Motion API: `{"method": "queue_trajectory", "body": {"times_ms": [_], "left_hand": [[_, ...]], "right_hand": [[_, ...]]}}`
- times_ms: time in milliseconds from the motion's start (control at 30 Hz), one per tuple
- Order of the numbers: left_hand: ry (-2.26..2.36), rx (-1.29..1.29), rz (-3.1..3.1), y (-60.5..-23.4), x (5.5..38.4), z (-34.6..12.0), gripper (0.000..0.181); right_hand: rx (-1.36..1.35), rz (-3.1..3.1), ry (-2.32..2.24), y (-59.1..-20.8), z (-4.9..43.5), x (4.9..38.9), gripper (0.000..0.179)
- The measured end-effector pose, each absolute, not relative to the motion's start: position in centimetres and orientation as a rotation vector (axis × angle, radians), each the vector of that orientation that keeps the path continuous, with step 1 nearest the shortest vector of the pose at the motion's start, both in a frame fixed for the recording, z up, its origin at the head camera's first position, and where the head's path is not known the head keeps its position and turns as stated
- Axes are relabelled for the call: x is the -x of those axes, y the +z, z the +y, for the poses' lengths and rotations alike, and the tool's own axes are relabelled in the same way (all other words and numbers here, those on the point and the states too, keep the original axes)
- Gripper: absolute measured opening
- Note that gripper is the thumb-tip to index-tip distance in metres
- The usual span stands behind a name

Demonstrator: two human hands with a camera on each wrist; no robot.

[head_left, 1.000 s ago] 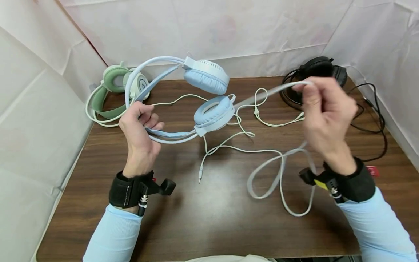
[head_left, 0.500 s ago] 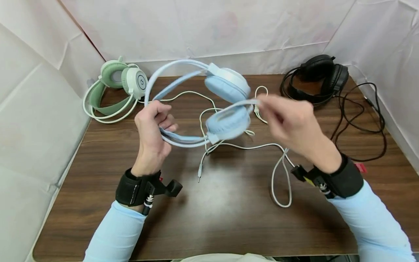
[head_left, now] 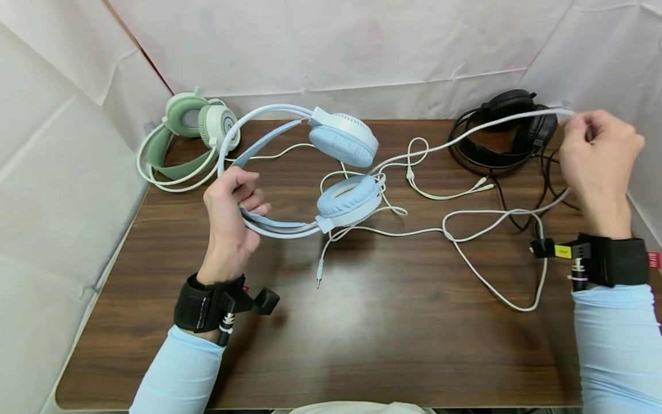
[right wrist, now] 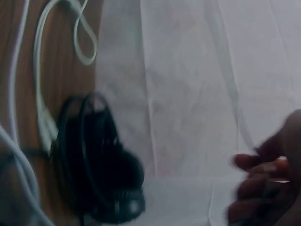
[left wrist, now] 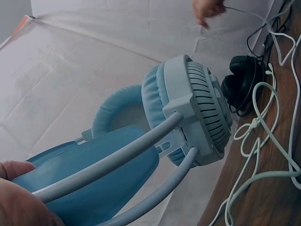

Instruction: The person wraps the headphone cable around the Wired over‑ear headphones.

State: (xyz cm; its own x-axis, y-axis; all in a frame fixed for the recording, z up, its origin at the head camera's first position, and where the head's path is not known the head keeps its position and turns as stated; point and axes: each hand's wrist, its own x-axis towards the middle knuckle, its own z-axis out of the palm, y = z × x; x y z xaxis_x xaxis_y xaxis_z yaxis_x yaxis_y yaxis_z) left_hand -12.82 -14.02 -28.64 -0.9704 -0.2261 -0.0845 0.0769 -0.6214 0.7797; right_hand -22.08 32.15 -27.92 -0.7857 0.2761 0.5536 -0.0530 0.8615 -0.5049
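Note:
My left hand (head_left: 230, 221) grips the light blue headphones (head_left: 345, 198) by the headband, holding them above the table with both ear cups pointing right. In the left wrist view the slotted back of one ear cup (left wrist: 207, 110) and the twin headband rods show closely. Far to the right, my right hand (head_left: 600, 155) pinches the headphones' pale cable (head_left: 481, 127), drawn out from the lower ear cup. The cable's slack lies looped on the table below that hand, and a jack plug (head_left: 319, 270) rests near the middle. Blur softens the right hand's fingers in its wrist view.
Green headphones (head_left: 181, 141) lie at the back left, their thin cord with split plugs (head_left: 478, 187) running across the table (head_left: 362, 356). Black headphones (head_left: 512, 132) with coiled black cable sit at the back right. White sheeting (head_left: 336, 52) walls the back and sides.
My right hand first came left toward the ear cups, then swung far right, stretching the cable out. The left hand and blue headphones shifted right, then slightly back left.

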Motion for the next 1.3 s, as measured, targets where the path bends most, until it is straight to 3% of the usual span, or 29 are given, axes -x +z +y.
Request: {"method": "queue_trajectory", "body": {"times_ms": [133, 467, 700, 833, 1100, 1300], "left_hand": [[-2.732, -0.240, -1.251, -28.4, 12.7, -14.1, 0.034], [-2.787, -0.077, -1.229, -28.0, 12.7, -13.9, 0.034], [-2.763, -0.040, -1.291, -27.8, 12.7, -13.5, 0.036], [-2.724, -0.041, -1.384, -27.9, 12.5, -13.3, 0.037], [-2.519, -0.042, -1.626, -28.6, 12.5, -12.9, 0.034], [-2.611, -0.123, -1.516, -29.0, 13.0, -12.6, 0.035]], "right_hand": [[0.069, -2.837, 0.451, -29.5, 33.4, 22.2, 0.043], [-1.167, -2.539, 0.872, -30.6, 21.1, 18.0, 0.044], [-1.196, -2.238, 0.812, -30.4, 19.1, 17.3, 0.009], [-1.229, -2.080, 0.599, -29.1, 18.7, 16.9, 0.013], [-1.008, -1.774, 0.558, -26.7, 17.9, 16.8, 0.019], [-1.304, -1.655, 0.504, -26.2, 15.9, 15.6, 0.014]]}}
